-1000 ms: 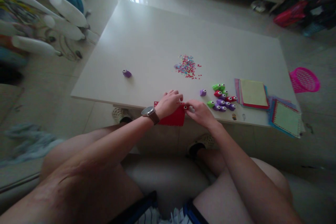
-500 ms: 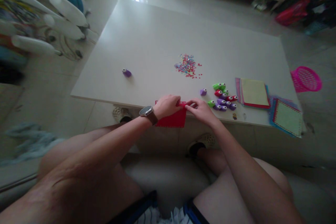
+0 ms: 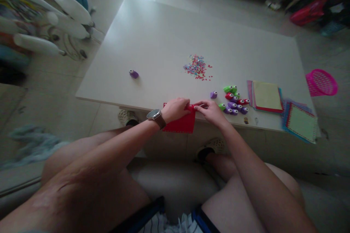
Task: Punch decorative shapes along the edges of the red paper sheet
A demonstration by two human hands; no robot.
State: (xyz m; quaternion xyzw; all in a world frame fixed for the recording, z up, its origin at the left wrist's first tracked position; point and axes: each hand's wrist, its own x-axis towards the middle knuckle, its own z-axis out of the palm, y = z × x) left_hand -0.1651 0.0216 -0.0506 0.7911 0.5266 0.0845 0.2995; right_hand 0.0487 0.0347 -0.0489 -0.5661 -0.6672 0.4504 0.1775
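Note:
A red sheet (image 3: 179, 124) with small holes along its edges hangs over the table's front edge. My left hand (image 3: 177, 109), with a watch at the wrist, is closed on a small red punch (image 3: 191, 107) at the sheet's upper part. The fingers of my right hand (image 3: 210, 111) are pinched together at the sheet's top right corner, beside the punch; they partly hide what they grip. Just beyond my right hand lies a purple punch (image 3: 213, 95), with a cluster of green, red and purple punches (image 3: 232, 105) to its right.
Colored paper scraps (image 3: 197, 67) lie in a pile mid-table (image 3: 164, 40). Another purple punch (image 3: 133, 74) stands to the left. Stacked sheets (image 3: 266, 96) and punched sheets (image 3: 302, 122) lie at the right, near a pink basket (image 3: 324, 82).
The view has shifted slightly. My right fingertips have closed in a little at the sheet's corner; my left hand stays at the punch.

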